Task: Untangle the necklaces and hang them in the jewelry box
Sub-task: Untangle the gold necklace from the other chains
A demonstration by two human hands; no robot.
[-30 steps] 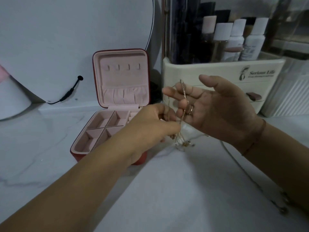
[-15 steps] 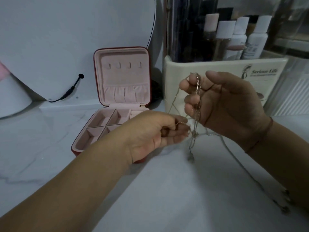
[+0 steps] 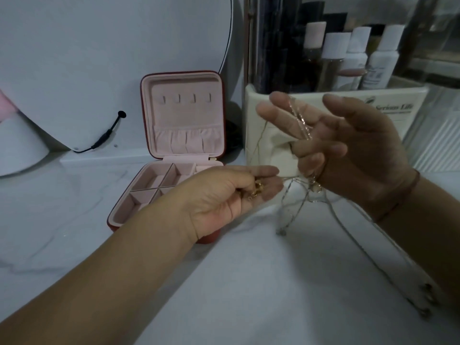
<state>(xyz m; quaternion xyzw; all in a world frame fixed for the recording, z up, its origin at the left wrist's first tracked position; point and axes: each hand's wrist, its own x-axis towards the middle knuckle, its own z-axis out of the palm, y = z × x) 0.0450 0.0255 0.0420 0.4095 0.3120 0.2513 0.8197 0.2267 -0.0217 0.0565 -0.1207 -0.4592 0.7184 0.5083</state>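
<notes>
A tangle of thin gold and silver necklaces (image 3: 296, 195) hangs between my two hands above the white marble top. My left hand (image 3: 224, 195) is curled around gold links and a clasp, palm up. My right hand (image 3: 348, 150) is raised with fingers spread, and a chunky chain (image 3: 300, 120) is draped over its fingers. Loose strands dangle from it down to the tabletop. One long thin chain (image 3: 373, 252) trails off to the lower right. The red jewelry box (image 3: 184, 120) stands open behind my left hand, pink inside, with small hooks (image 3: 185, 98) in its lid.
A cream cosmetics organiser (image 3: 273, 145) with several bottles (image 3: 356, 58) stands right behind my right hand. A round white mirror (image 3: 99, 58) with a black cable (image 3: 107, 135) leans at the back left. Small beads or charms (image 3: 425, 300) lie on the tabletop at the lower right.
My right hand has opened, its fingers spreading, with the chain sliding across them. My left hand has turned palm up and moved slightly left, pulling strands apart.
</notes>
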